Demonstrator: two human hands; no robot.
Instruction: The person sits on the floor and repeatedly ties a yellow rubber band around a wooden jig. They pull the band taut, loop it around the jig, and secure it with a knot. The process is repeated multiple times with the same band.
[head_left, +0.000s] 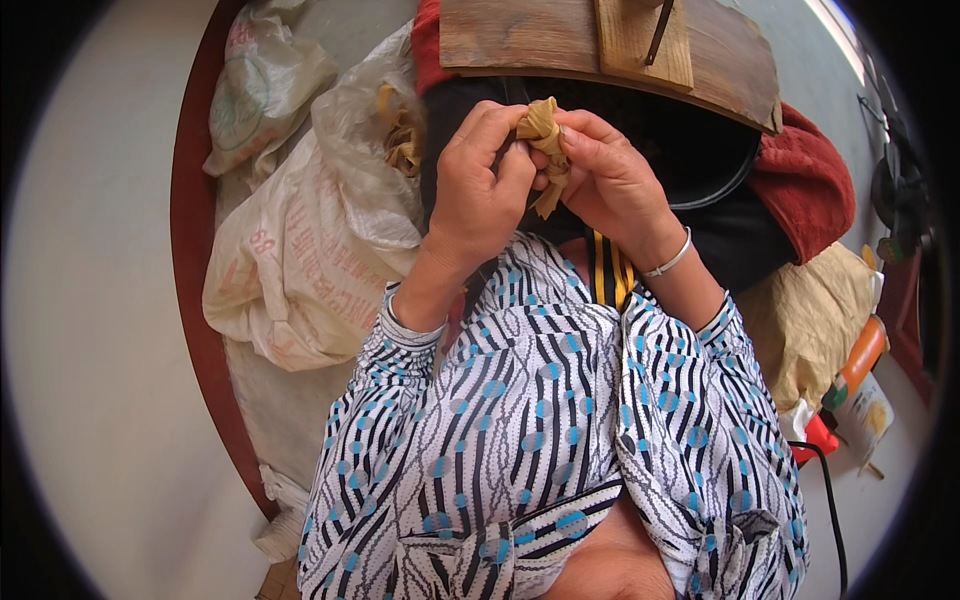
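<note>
Both of my hands meet over my lap and hold a tan, knotted or folded strip of dry leaf-like material (551, 139); its exact kind I cannot tell. My left hand (480, 176) pinches its upper left side with the thumb and bent forefinger. On the other side, the thumb and fingers of my right hand (619, 169) press against the middle of the piece. A loose tail of it hangs below the fingers. A silver bangle (669, 255) is on my right wrist. Parts of the piece are hidden behind the fingertips.
Beyond my hands lies a wooden board (525, 37) with a smaller block and metal rod on it. Woven plastic sacks (300, 255) and a clear bag with tan strips (403, 142) are at left. Red cloth (810, 180), a tan bundle (810, 322) and an orange-handled item (859, 360) are at right.
</note>
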